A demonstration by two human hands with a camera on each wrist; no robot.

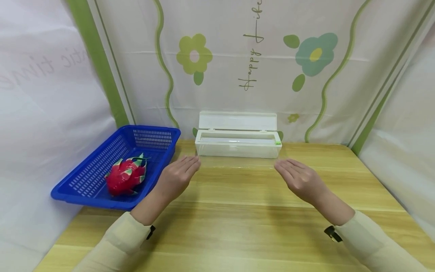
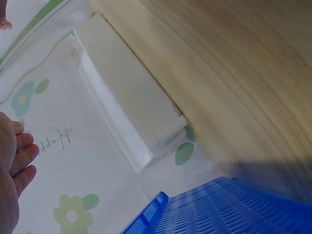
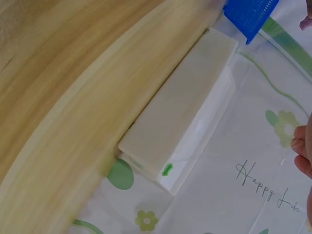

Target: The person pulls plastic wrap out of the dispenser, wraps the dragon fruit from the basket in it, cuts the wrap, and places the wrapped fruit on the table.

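Note:
A white cling film dispenser box [image 1: 238, 152] stands at the back of the table, its lid [image 1: 238, 121] tipped up and a green piece [image 1: 278, 142] at its right end. From the box, a barely visible sheet of clear cling film [image 1: 236, 167] stretches toward me, its front edge glinting between my hands. My left hand [image 1: 176, 175] pinches the film's left end, beside the blue basket. At the other end, my right hand [image 1: 304, 181] pinches it too, in front of the box's right end. Both thumbs are hidden in the head view.
On the left is a blue plastic basket [image 1: 91, 203] with a red dragon fruit [image 1: 124, 179] in it. The wooden table [image 1: 234, 234] reaches back to a flower-printed curtain [image 1: 224, 94], with fabric walls at both sides.

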